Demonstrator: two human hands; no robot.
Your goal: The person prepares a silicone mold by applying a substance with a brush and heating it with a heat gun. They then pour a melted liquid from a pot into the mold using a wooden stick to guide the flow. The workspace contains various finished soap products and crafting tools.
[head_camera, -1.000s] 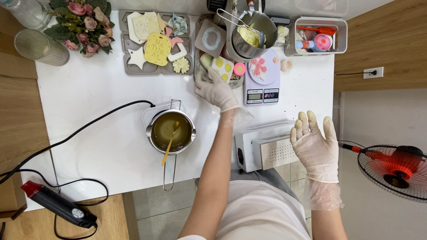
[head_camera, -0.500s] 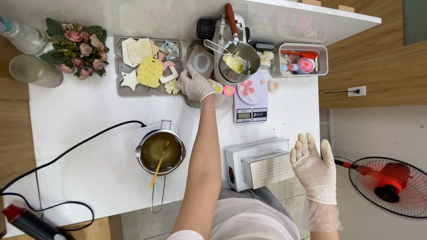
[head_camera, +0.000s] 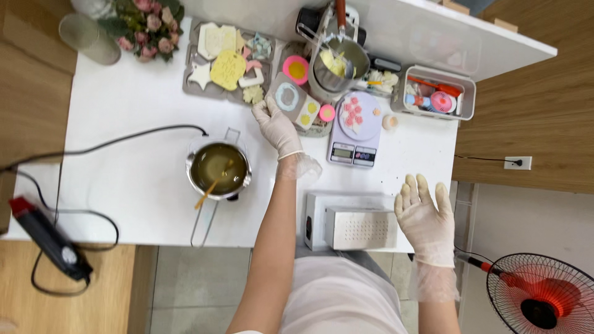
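White desk filled most of the frame, seen from above. Left hand, in a thin clear glove, reached to the upper centre of the frame and was clamped on the near edge of a grey mould tray; the fingers curled around the tray's lower left corner. The tray carried a pale ring shape and small yellow pieces, and a pink round piece sat at its right edge. Right hand, also gloved, hovered at the lower right with fingers spread apart and holding nothing, just right of a white and metal box-shaped appliance at the desk's near edge.

Just right of the tray stood a digital scale with a lilac plate holding small pink pieces. Behind it, a steel jug contained pale yellow lumps, probably wax, though the view was too coarse to be sure. A second grey tray of white, yellow and pink shaped pieces lay at upper centre-left, beside a bunch of pink flowers. A steel pot of dark yellow liquid with a stick in it sat left of the left forearm, well apart from the hand. A clear box of small items stood at upper right. An orange fan stood on the floor at lower right.
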